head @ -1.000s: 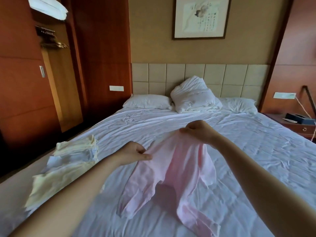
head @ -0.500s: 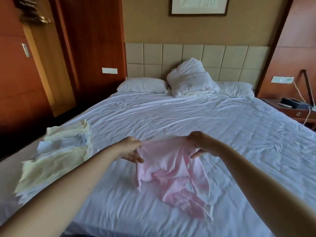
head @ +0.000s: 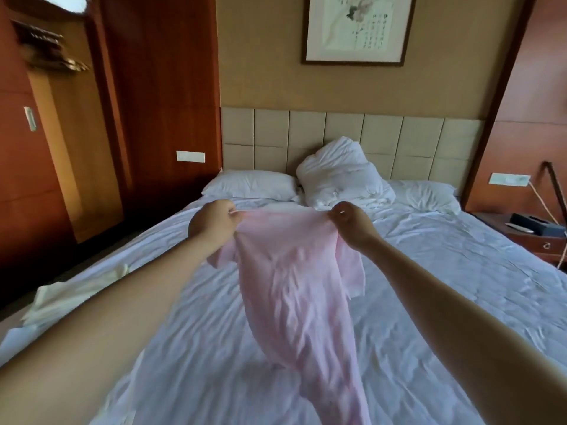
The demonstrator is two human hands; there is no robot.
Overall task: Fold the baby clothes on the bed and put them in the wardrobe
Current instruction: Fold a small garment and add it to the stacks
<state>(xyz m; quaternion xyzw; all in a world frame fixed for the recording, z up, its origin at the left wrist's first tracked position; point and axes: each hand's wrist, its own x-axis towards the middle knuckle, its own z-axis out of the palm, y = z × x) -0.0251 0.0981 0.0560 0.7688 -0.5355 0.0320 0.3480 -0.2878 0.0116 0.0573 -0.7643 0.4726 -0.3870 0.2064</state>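
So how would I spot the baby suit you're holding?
Start at the big white bed. Over its middle, the left hand and right hand pinch the top of a pink baby suit that hangs down. It is the only pink piece; the pale yellow clothes lie at the bed's left edge.

A pink baby garment (head: 288,271) of thin, creased cloth hangs spread out above the bed (head: 445,286), pinched at its two top corners by the left hand (head: 211,222) and the right hand (head: 349,223), with a short sleeve drooping at each side and its long lower part trailing down toward the white sheet. A pile of pale yellow and white clothes (head: 61,299) lies at the bed's left edge, partly hidden behind the left forearm. The wardrobe (head: 76,148), of red-brown wood with a lighter inside, stands open past the bed's left side.
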